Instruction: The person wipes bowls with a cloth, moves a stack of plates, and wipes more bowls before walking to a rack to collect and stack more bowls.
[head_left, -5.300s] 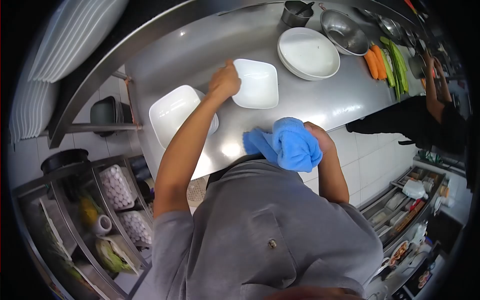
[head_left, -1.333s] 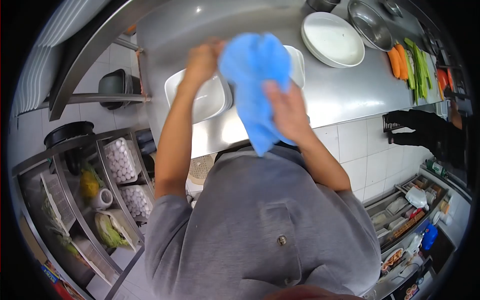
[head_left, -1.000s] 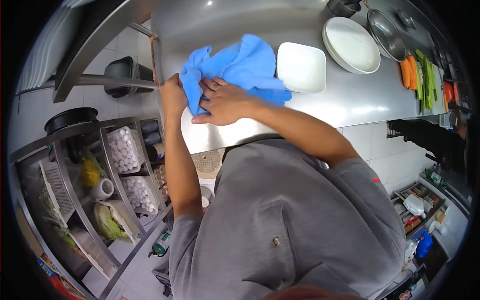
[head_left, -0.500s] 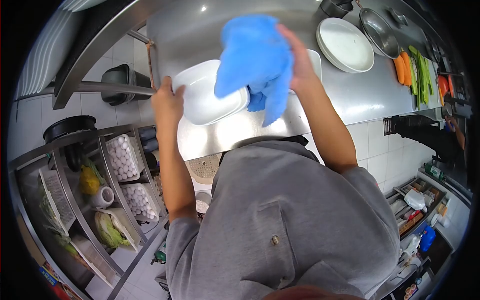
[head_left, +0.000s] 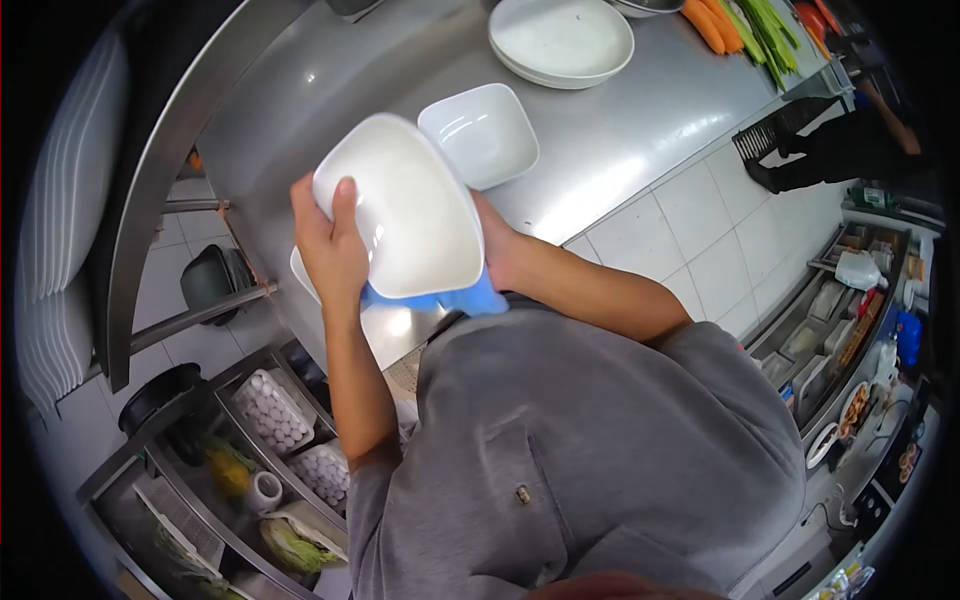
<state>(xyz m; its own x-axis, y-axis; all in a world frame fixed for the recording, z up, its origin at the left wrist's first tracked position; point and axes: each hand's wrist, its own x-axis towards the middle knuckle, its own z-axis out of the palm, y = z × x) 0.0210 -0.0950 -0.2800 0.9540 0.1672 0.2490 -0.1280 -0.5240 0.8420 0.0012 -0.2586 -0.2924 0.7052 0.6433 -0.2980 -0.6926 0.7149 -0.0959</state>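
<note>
My left hand [head_left: 330,240] grips the left edge of a white square bowl [head_left: 410,210], thumb on its inner side. The bowl is lifted and tilted, its inside facing me. Behind its right side is my right hand [head_left: 492,240], with its fingers mostly hidden. A blue cloth [head_left: 470,298] shows beneath the bowl's lower edge, by my right hand. Another white square bowl [head_left: 483,135] sits on the counter just beyond. The edge of a further white dish [head_left: 302,277] peeks out left of my left wrist.
The steel counter [head_left: 640,140] carries stacked round white dishes [head_left: 560,40], carrots [head_left: 712,25] and green stalks [head_left: 768,40]. White plates [head_left: 75,200] stand on a rack at left. Egg trays [head_left: 272,410] fill shelves below. A person in dark trousers [head_left: 840,155] stands at right.
My left hand has raised a white bowl from the counter and tilted it. My right hand has brought the blue cloth down and behind the bowl. The view has shifted.
</note>
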